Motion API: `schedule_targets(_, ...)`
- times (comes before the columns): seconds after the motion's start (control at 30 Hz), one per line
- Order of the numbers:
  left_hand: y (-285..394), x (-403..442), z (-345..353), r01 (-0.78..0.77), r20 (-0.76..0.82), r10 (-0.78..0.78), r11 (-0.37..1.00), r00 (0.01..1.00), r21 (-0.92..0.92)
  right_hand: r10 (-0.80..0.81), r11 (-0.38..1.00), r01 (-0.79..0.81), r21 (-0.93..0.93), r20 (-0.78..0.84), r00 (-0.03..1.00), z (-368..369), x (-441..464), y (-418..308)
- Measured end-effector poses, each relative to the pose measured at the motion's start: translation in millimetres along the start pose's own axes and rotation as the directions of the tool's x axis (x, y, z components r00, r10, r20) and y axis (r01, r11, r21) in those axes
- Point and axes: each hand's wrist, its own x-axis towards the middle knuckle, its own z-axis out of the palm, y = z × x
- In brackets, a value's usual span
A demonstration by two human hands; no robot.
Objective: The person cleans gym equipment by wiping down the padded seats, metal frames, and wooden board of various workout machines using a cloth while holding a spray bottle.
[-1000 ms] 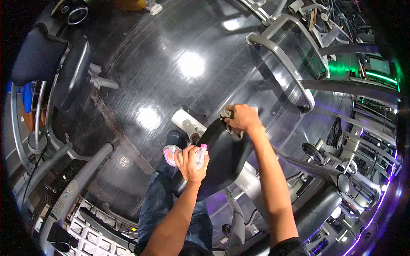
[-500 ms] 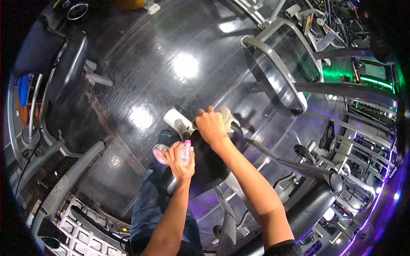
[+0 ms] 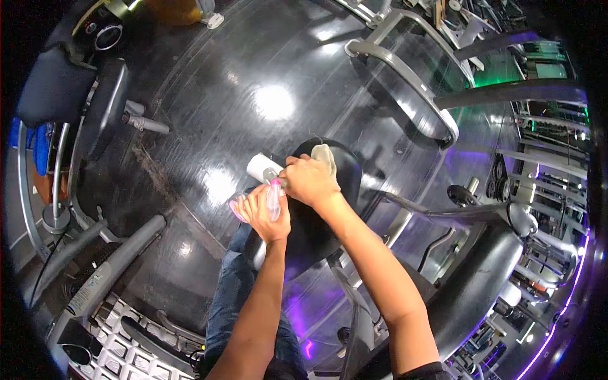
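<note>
Backrest [image 3: 54, 92] in dark upholstery stands off to the far left, with a black cushion [image 3: 109, 104] just beside it. Nearer me on that side, a grey tube [image 3: 111, 269] bearing a sticker slants over a white lattice panel [image 3: 130, 339]. Next come the person's jeans [image 3: 231, 285], and a white cylinder [image 3: 258, 166] past the left edge of a black seat pad [image 3: 310, 237].

Over that left edge, the left hand [image 3: 269, 221] has its fingers clamped round a clear bottle [image 3: 273, 206]; its pink top points away from the person, and pink shows by the knuckles. Close to that top, the right hand [image 3: 310, 180] is over the pad's far half, fingers bent. A pale cloth [image 3: 324, 158] bunches out from under it towards the far edge; the fingertips are hidden, so I can't tell whether they grip the cloth or only press it.

Further right, a grey machine frame [image 3: 411, 79] rises from the shiny floor, a long black bench cushion [image 3: 484, 272] lies nearer, then weight plates [image 3: 497, 177] and a purple light strip [image 3: 573, 285].
</note>
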Motion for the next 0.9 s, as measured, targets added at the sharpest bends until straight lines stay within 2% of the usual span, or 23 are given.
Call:
schedule_targets(0.1, 0, 1, 2, -0.018, -0.016, 0.017, 0.999, 1.000, -0.038, 0.060, 0.995, -0.059, 0.076, -0.010, 0.998, -17, -23, 4)
schedule_targets(0.17, 2, 3, 1, -0.037, 0.006, 0.037, 0.998, 0.999, -0.052, 0.088, 0.992, -0.073, 0.099, -0.157, 0.984, -8, -40, 18)
schedule_targets(0.23, 0, 4, 2, -0.059, -0.013, 0.058, 0.997, 0.998, -0.057, 0.201, 0.975, -0.174, 0.137, -0.221, 0.954, -17, -55, 33)
schedule_targets(0.3, 1, 4, 4, -0.050, 0.000, 0.050, 0.995, 0.999, -0.083, 0.384, 0.917, -0.316, 0.246, -0.317, 0.867, -12, -61, 50)
schedule_targets(0.37, 0, 5, 7, -0.063, -0.019, 0.062, 0.994, 0.998, -0.092, 0.534, 0.832, -0.437, 0.342, -0.279, 0.798, -11, -61, 62)
schedule_targets(0.43, 1, 8, 7, -0.078, 0.036, 0.081, 0.994, 0.996, -0.071, 0.549, 0.813, -0.432, 0.390, -0.269, 0.791, -9, -57, 58)
schedule_targets(0.5, 2, 8, 6, -0.076, 0.045, 0.080, 0.994, 0.996, -0.081, 0.571, 0.817, -0.461, 0.346, -0.376, 0.730, -1, -55, 43)
schedule_targets(0.57, 1, 8, 7, -0.070, 0.088, 0.078, 0.994, 0.993, -0.085, 0.549, 0.832, -0.404, 0.380, -0.459, 0.699, 12, -62, 31)
schedule_targets(0.7, 4, 12, 5, -0.087, 0.135, 0.094, 0.994, 0.986, -0.060, 0.513, 0.839, -0.345, 0.420, -0.398, 0.761, 24, -84, 2)
schedule_targets(0.83, 3, 13, 7, -0.086, 0.157, 0.091, 0.996, 0.983, -0.037, 0.581, 0.789, -0.411, 0.457, -0.335, 0.742, 26, -104, 2)
schedule_targets(0.9, 3, 13, 8, -0.083, 0.164, 0.086, 0.996, 0.983, -0.021, 0.639, 0.755, -0.462, 0.465, -0.366, 0.677, 29, -106, 19)
